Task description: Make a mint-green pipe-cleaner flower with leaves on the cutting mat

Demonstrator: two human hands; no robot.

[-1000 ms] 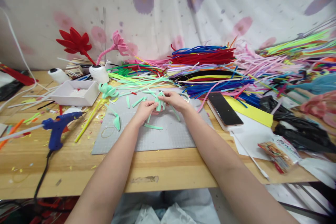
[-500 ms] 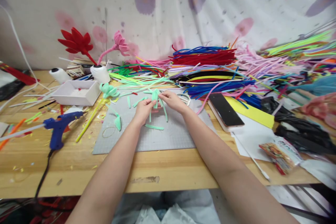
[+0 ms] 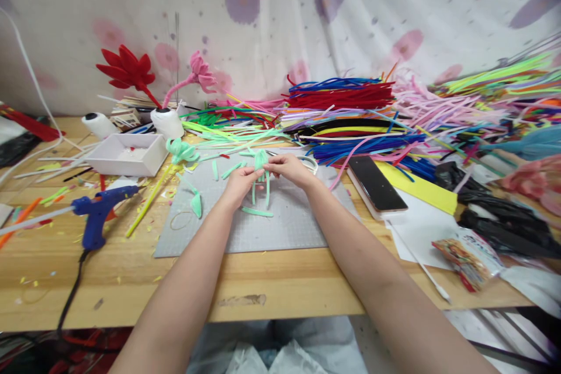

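Both hands meet over the grey cutting mat (image 3: 280, 228), pinching mint-green pipe cleaners (image 3: 260, 158) bent into a petal-like loop with loose ends hanging down. My left hand (image 3: 242, 183) is closed on its lower left side. My right hand (image 3: 289, 168) is closed on its right side, fingertips close to the left thumb. On the mat lie a cut mint-green strip (image 3: 257, 212), a folded mint-green leaf-shaped piece (image 3: 196, 204) and several other short pieces. A pair of scissors (image 3: 310, 162) lies behind my right hand, partly hidden.
A blue glue gun (image 3: 97, 216) and a white box (image 3: 127, 155) stand at left, near a mint-green flower (image 3: 180, 151) on a yellow stem. Behind are a red flower (image 3: 126, 67) and heaped pipe cleaners (image 3: 342, 96). At right lie a phone (image 3: 377, 183) and a snack packet (image 3: 468, 257).
The hands have drawn closer together around the bent pipe cleaners. The hanging ends have swung to the left and now hang straighter. Other things stay where they were.
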